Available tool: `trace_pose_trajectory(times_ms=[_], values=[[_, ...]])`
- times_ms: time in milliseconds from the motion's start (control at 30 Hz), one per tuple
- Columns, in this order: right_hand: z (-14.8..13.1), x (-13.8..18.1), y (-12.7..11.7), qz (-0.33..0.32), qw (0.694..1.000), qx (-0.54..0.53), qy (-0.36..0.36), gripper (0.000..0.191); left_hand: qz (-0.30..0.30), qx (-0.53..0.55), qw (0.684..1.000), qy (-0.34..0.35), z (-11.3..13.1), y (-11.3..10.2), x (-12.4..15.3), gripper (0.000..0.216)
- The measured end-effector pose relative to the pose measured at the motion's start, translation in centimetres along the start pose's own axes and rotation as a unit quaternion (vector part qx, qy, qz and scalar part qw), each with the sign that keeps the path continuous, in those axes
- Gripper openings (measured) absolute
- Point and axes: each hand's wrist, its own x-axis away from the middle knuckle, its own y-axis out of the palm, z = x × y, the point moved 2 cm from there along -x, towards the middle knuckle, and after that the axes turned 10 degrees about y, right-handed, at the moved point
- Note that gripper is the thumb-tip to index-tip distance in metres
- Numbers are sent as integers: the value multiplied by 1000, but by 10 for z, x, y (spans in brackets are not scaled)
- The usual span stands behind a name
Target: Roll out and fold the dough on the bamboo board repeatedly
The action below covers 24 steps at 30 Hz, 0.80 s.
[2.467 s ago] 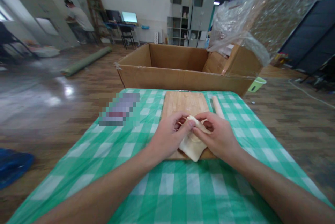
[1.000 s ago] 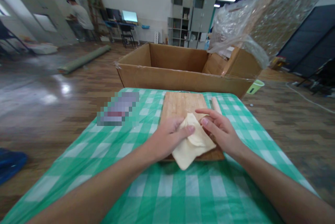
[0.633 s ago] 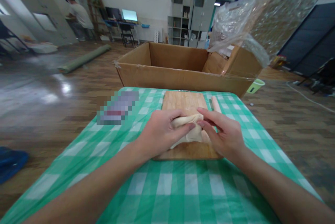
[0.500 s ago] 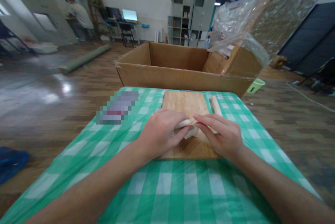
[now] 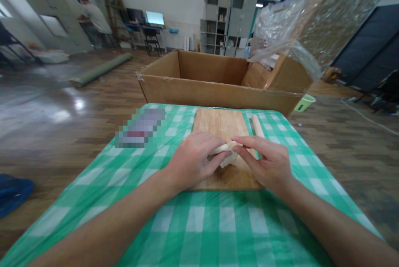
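Note:
A thin, pale piece of dough (image 5: 229, 158) is held between both hands above a wooden cutting board (image 5: 218, 121). My left hand (image 5: 198, 156) pinches its left side between thumb and fingers. On the other side, the thumb and fingertips of my right hand (image 5: 268, 156) grip the right edge. A folded upper rim runs between the two pinches, and a loose flap hangs below. My fingers hide part of the dough. Just right of the board lies a light wooden rolling pin (image 5: 257, 126), partly behind my right hand.
A green-and-white checked cloth (image 5: 196, 221) covers the table. At its far left is a pixelated patch (image 5: 140, 129). A large cardboard box (image 5: 212, 90) with plastic wrap stands beyond the table. A light green bin (image 5: 304, 102) is at the right, and a person (image 5: 95, 19) is far back left.
My right hand has shifted slightly to the right, with its fingertips a little farther from my left hand. The dough between them looks slightly more stretched out.

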Motion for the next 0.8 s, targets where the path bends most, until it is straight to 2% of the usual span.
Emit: trace_pose_trajectory(times_ms=[233, 300, 433, 600, 700, 800], values=[[0, 0, -1, -7, 1000, -24, 15, 15, 13, -9, 1000, 3, 0, 1, 2, 24], [1, -1, -1, -9, 997, -48, 55, 14, 20, -11, 1000, 10, 0, 2, 2, 23], [5, -2, 1, -14, 982, -116, 149, 25, 31, -16, 999, 29, 0, 1, 2, 19], [5, -1, 3, -19, 971, -154, 181, 9, 55, -21, 997, 51, 0, 1, 3, 14], [8, -1, 4, -21, 961, -185, 203, 8, 62, -23, 996, 54, 0, 1, 3, 13], [10, -2, 6, -36, 947, -238, 215, 19, 68, -28, 996, 49, 0, 1, 3, 14]])
